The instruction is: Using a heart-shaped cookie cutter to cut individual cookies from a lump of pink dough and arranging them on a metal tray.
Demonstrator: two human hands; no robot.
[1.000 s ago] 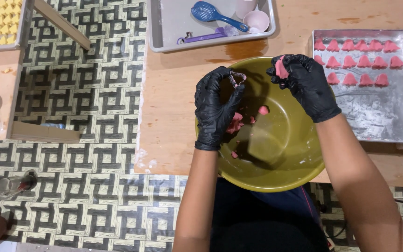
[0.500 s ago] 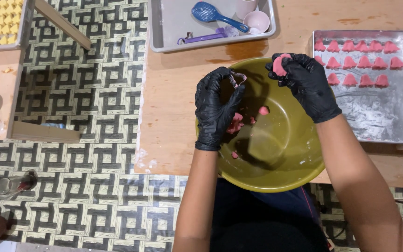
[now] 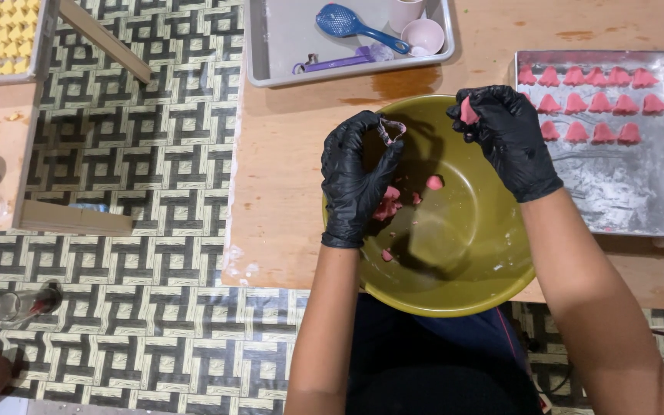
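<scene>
From the head view, the left hand (image 3: pixel 359 173), in a black glove, is pinching a small metal cutter (image 3: pixel 390 129) between thumb and fingertips over the near-left rim of an olive-green bowl (image 3: pixel 470 261). The right hand (image 3: pixel 509 134), gloved alike, is closing its fingers round a piece of pink dough (image 3: pixel 468 111) above the bowl's far rim. The dough looks soft, light and a little sticky, easily dented, so a gentle fingertip hold at its edges seems best; the cutter looks stiff and thin, best held by its sides. More pink dough bits (image 3: pixel 390 204) are lying in the bowl just under the left hand. Right of the right hand, a metal tray (image 3: pixel 639 200) is carrying rows of shaped pink pieces (image 3: pixel 589 100). Beyond both hands a grey tray (image 3: pixel 286 46) is holding a blue scoop (image 3: pixel 347 23) and a pink cup (image 3: pixel 423 34). The wooden counter (image 3: pixel 286 184) between them is bearing nothing that blocks the hands.
</scene>
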